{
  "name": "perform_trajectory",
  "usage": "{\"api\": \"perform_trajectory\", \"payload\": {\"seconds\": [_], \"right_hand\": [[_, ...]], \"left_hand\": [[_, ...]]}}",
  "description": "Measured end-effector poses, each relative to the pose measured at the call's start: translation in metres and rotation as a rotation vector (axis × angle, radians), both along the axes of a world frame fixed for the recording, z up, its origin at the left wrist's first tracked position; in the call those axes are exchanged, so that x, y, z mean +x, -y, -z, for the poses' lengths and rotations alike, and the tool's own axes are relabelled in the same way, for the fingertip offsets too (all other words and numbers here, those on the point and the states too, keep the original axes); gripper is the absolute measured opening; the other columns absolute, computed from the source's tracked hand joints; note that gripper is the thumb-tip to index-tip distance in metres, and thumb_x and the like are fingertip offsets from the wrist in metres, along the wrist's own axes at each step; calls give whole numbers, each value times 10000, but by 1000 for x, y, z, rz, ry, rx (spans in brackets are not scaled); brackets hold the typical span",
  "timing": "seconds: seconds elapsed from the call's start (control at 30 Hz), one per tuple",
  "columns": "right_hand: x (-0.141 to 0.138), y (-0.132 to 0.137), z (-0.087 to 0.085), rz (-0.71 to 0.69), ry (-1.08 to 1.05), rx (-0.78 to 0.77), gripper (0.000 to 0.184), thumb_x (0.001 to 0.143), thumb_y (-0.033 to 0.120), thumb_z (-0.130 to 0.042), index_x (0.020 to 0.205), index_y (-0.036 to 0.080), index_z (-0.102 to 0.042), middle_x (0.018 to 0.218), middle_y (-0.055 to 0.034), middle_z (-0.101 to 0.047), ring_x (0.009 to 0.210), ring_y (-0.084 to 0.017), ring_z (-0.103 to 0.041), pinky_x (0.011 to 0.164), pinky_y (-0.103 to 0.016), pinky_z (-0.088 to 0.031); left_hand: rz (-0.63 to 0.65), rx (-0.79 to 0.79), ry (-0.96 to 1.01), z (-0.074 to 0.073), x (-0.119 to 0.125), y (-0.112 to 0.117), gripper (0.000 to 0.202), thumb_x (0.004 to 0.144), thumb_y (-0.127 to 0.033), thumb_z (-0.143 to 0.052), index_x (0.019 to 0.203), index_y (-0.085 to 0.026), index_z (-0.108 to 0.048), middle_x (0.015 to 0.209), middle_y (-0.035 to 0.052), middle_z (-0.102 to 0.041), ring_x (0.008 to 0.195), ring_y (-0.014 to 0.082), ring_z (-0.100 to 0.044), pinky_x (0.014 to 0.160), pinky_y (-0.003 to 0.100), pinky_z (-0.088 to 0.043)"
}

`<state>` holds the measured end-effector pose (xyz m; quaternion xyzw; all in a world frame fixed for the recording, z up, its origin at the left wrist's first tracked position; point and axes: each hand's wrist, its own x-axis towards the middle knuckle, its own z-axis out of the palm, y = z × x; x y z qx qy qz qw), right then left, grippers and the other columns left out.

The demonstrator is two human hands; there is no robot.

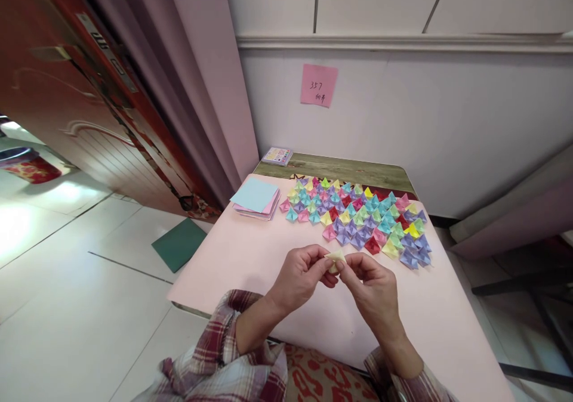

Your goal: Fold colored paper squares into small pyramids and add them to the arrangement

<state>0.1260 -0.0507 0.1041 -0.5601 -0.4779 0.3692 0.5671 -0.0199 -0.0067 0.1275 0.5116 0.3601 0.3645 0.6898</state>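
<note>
Head view is showing a person's two bare hands working above the near half of the desk point(349, 167). The left hand point(296, 278) is pinching a small pale yellow folded paper point(336, 257) between thumb and fingers, and the right hand point(375, 291) is pinching the same paper from its other side, so the fingertips are almost meeting around it. That paper is hovering over the pink cover point(244, 259), between the near edge of the desk and many folded pieces point(370, 222). These are sitting in close rows from the middle toward the right edge, showing purple, blue, green, yellow, pink and red. Near the left edge, toward the far left corner, a pile of paper sheets point(254, 194) is lying with a light blue one on top. At the far left corner, a small printed packet point(277, 156) is resting on bare wood grain. Beyond the left edge, a dark green sheet point(179, 244) is lying on the floor point(120, 294). Above the far edge, a pink note point(319, 86) is hanging on the wall point(403, 110), bearing handwriting.
</note>
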Motion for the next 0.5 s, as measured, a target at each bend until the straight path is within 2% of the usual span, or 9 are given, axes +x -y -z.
{"api": "perform_trajectory", "payload": {"seconds": [0.2,0.3,0.4,0.5], "right_hand": [[0,-4,5,80,-139,-23,199,762,377,-758,832,193,-736,578,17,-640,503,-112,-558,470,-222,-481],[-2,-5,8,77,-265,-56,231,747,386,-773,861,188,-739,580,6,-660,508,-132,-602,475,-249,-526],[-5,-5,10,71,-315,-39,227,743,380,-778,847,182,-736,629,-17,-697,533,-152,-636,502,-282,-560],[-5,-7,11,67,-284,18,175,753,354,-771,818,193,-741,681,-24,-719,583,-160,-655,547,-295,-576]], "left_hand": [[-24,140,-52,1,-2,-4,265,856,-397,-644,878,-145,-720,794,49,-670,726,148,-637,697,255,-534],[-89,225,-91,3,-2,-6,227,843,-360,-664,917,-162,-747,825,55,-676,703,130,-600,629,221,-502],[-95,106,5,6,1,-5,258,823,-364,-680,971,-160,-731,695,24,-654,554,105,-556,524,221,-486],[-104,-12,113,6,4,-3,245,783,-349,-724,912,-141,-710,700,33,-681,586,133,-625,597,270,-544]]}}
